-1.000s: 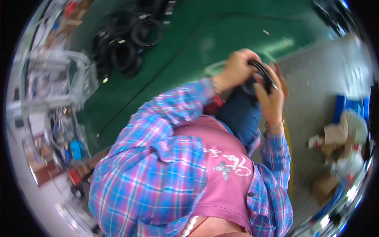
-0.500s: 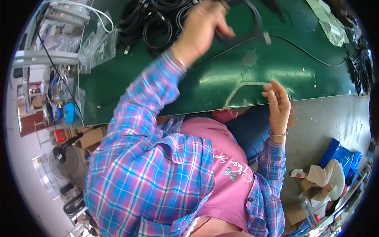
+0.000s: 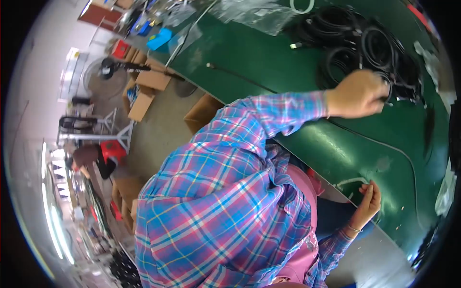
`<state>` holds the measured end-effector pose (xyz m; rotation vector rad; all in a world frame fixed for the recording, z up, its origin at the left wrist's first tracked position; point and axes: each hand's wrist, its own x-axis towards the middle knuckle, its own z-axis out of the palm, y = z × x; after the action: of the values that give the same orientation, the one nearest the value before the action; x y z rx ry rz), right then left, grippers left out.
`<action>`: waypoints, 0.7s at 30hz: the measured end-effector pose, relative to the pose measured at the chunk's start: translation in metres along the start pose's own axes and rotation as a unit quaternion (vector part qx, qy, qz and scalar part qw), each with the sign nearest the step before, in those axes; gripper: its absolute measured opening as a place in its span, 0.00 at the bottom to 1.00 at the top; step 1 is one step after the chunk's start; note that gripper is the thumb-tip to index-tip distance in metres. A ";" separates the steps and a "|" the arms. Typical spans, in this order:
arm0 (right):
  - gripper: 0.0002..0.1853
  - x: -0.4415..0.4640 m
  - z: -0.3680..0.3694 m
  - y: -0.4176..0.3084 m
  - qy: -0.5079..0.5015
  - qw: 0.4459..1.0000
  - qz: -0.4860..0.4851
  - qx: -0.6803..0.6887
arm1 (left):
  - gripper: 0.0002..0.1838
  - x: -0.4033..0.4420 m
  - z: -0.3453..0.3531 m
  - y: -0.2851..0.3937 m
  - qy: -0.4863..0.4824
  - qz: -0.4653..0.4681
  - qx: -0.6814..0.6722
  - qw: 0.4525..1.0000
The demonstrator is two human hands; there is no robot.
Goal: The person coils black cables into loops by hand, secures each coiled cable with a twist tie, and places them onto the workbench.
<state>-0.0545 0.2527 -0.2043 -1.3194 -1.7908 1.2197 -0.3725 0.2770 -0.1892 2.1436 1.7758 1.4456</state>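
Note:
My left hand (image 3: 359, 93) reaches over the green table at the near side of a pile of coiled black cables (image 3: 379, 48). It is smeared by motion, its fingers look bent, and whether they grip a cable is hidden. Close to the table's front edge, my right hand (image 3: 369, 204) has thumb and fingers pinched together at the end of a thin pale strip (image 3: 353, 181). The strip bends toward the edge. A single long black cable (image 3: 396, 149) runs across the table, passing beneath my left forearm, with a pale connector at its far-left end.
Clear plastic bags (image 3: 259, 17) lie at the back of the table (image 3: 249, 57). A dark cable bundle lies at the lower right edge. Cardboard boxes (image 3: 141, 103) and a fan (image 3: 103, 77) stand on the floor at left. Another person (image 3: 91, 156) is farther back by something red.
The view has swung left, so the table appears tilted and shifted right. My left hand is now beside the cable coils. My right hand stays near the edge with the strip.

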 end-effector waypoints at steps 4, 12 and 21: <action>0.10 -0.012 0.063 -0.055 -0.040 0.999 -0.031 -0.015 | 0.16 -0.122 -0.060 -0.013 -0.070 -0.033 0.092 0.993; 0.11 0.005 0.073 -0.048 -0.084 0.984 -0.137 -0.076 | 0.10 -0.133 -0.045 0.001 -0.171 -0.125 0.050 0.976; 0.11 -0.026 0.092 -0.134 -0.140 0.897 -0.351 -0.229 | 0.11 -0.116 -0.152 0.064 -0.226 -0.107 -0.246 0.936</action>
<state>-0.1782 0.1870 -0.1175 -0.5891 -2.5601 0.6156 -0.4119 0.0850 -0.1413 1.7700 1.2683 1.0795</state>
